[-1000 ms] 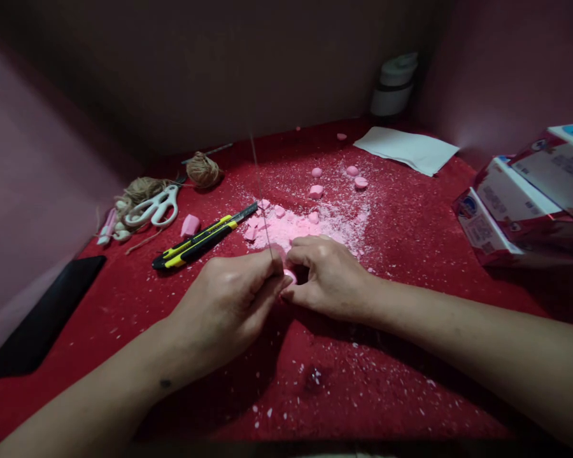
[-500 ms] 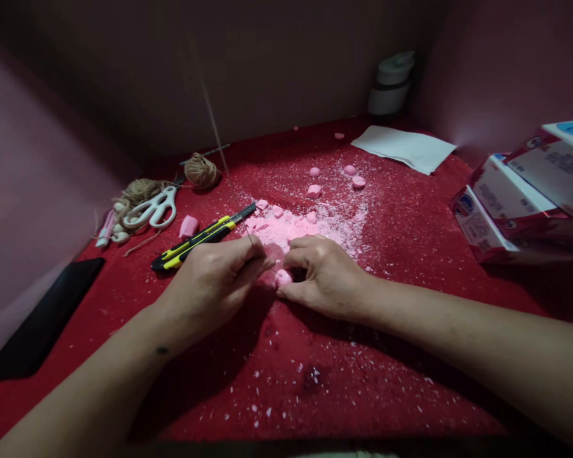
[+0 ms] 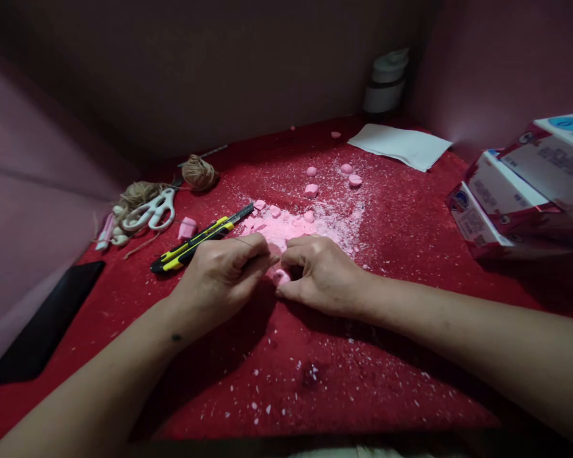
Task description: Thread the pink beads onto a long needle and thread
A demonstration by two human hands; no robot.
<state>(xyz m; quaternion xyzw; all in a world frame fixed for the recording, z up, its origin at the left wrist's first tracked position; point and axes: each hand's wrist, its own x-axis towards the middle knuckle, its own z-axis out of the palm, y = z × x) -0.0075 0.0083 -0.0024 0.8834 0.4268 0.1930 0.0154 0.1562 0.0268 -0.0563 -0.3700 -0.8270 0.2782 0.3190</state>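
Low over the red surface, my right hand [image 3: 322, 273] pinches a small rounded pink soap piece [image 3: 281, 277] between thumb and fingers. Just left of it, my left hand [image 3: 229, 267] is closed, thumb against fingers, on a thin strand or needle-like thing [image 3: 242, 241]; its exact kind is too fine to tell. The tip at those fingers points toward the soap piece, and I cannot tell whether it enters it. Pink shavings [image 3: 291, 228] lie heaped just beyond both hands. A yellow and black utility knife [image 3: 203, 240], blade out, rests beyond my left hand.
White-handled scissors [image 3: 153, 211], a twine ball [image 3: 199, 173] and a pink block [image 3: 187, 228] lie left. A black flat object [image 3: 48, 321] sits at the left edge. Several pink pieces [image 3: 311, 190], white paper [image 3: 401, 147], a bottle [image 3: 386, 83] and stacked boxes [image 3: 520, 191] stand beyond and right.
The long thin streak rising above my left hand is gone, and the thin thing at that hand now slants lower. The view has shifted slightly; my right hand keeps its pinch.
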